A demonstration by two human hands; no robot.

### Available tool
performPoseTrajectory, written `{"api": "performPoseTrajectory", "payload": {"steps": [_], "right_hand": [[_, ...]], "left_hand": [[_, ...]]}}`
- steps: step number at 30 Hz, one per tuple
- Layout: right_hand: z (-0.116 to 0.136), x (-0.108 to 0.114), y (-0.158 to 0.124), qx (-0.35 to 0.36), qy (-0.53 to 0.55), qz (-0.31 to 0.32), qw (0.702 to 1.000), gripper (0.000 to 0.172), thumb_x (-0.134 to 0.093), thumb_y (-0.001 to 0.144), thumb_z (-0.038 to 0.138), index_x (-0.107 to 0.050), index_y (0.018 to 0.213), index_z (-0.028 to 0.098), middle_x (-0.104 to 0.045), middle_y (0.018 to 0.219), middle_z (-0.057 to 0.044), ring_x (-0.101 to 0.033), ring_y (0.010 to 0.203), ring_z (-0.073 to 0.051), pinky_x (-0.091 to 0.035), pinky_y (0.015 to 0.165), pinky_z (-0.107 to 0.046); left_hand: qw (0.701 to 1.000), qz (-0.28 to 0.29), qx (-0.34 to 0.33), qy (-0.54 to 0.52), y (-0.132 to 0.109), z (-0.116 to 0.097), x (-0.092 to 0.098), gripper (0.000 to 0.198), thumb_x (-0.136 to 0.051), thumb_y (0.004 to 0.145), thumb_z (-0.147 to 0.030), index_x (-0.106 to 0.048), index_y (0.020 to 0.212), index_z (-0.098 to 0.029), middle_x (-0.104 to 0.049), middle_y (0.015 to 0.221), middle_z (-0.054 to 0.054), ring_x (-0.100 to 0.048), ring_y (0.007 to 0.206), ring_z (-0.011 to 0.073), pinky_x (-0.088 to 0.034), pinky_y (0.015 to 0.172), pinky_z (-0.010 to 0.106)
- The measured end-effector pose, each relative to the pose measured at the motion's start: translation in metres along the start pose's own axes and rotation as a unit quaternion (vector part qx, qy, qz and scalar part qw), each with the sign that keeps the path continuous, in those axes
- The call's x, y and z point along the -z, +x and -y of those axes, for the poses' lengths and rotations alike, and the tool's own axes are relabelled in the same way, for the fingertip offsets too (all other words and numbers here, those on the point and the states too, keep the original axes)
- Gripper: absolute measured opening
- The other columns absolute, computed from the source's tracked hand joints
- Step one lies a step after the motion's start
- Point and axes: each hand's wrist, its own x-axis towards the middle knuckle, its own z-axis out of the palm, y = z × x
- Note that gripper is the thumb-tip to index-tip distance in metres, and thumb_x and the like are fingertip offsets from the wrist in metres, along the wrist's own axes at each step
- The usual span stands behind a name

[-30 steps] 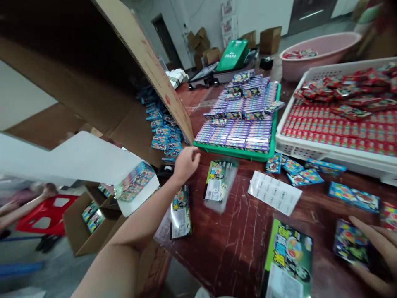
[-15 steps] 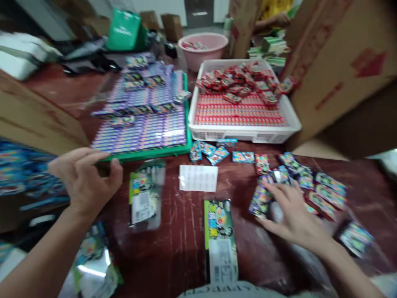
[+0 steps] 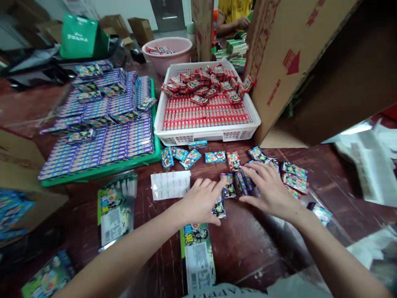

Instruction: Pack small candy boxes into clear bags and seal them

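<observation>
My left hand (image 3: 201, 201) is over the middle of the table, its thumb and forefinger spread around a small dark candy box (image 3: 219, 208). Its forefinger tip meets another purple candy box (image 3: 228, 186). My right hand (image 3: 271, 190) reaches in from the right, fingers apart, beside purple boxes (image 3: 242, 183) partly hidden by it. Just beyond stands a red candy box (image 3: 233, 161). Under my left hand lies a green printed bag (image 3: 198, 256), its top partly covered. A white label sheet (image 3: 170, 185) is left of that hand.
A green tray (image 3: 102, 173) of purple boxes and a white basket (image 3: 207, 134) of red boxes stand behind. Blue boxes (image 3: 190, 158) lie in front of the basket. Another printed bag (image 3: 116, 211) is at left. Tall cardboard (image 3: 279, 70) rises at right; a co-worker's hand (image 3: 243, 22) shows behind.
My left hand has moved from the far left to the candy boxes in the middle. Purple boxes by my right hand have shifted, and the whole view has turned rightward.
</observation>
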Motion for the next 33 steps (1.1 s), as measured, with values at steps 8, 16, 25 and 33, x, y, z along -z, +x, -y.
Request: {"api": "performPoseTrajectory", "payload": {"steps": [8, 16, 25, 33], "right_hand": [[0.041, -0.026, 0.016, 0.126, 0.042, 0.083, 0.988, 0.087, -0.069, 0.086, 0.049, -0.030, 0.158, 0.019, -0.041, 0.160, -0.011, -0.029, 0.148, -0.038, -0.003, 0.123, -0.067], [0.046, 0.001, 0.013, 0.115, 0.056, 0.066, 0.990, 0.073, -0.070, 0.086, 0.051, -0.046, 0.148, 0.023, -0.061, 0.137, -0.011, -0.049, 0.131, -0.034, -0.004, 0.122, -0.066], [0.029, -0.008, -0.113, -0.343, -0.063, 0.060, 0.935, 0.076, -0.046, 0.084, 0.084, -0.058, 0.115, 0.016, -0.070, 0.096, -0.017, -0.068, 0.092, -0.038, -0.049, 0.081, -0.052], [0.002, 0.006, -0.150, -0.165, 0.025, 0.086, 0.982, 0.057, -0.059, 0.093, 0.048, -0.046, 0.142, 0.024, -0.066, 0.122, -0.014, -0.062, 0.108, -0.033, -0.047, 0.087, -0.046]], "left_hand": [[0.974, -0.037, 0.159, 0.154, 0.031, 0.040, 0.049, 0.059, -0.065, 0.090, -0.054, -0.054, 0.135, -0.017, -0.060, 0.132, 0.014, -0.053, 0.122, 0.0337, -0.042, 0.098, 0.043], [0.948, -0.022, 0.232, 0.216, 0.065, 0.065, 0.064, 0.038, -0.061, 0.092, -0.024, -0.059, 0.126, -0.007, -0.069, 0.116, 0.021, -0.057, 0.113, 0.0365, -0.045, 0.088, 0.043], [0.968, -0.020, -0.216, 0.128, 0.007, -0.046, 0.028, 0.031, -0.049, 0.102, -0.020, -0.059, 0.129, -0.031, -0.063, 0.138, 0.000, -0.053, 0.120, 0.0245, -0.034, 0.101, 0.044], [0.998, -0.040, 0.055, -0.012, -0.007, -0.079, -0.024, 0.102, -0.075, 0.070, -0.072, -0.043, 0.147, -0.014, -0.056, 0.139, 0.017, -0.050, 0.122, 0.0376, -0.038, 0.103, 0.053]]}}
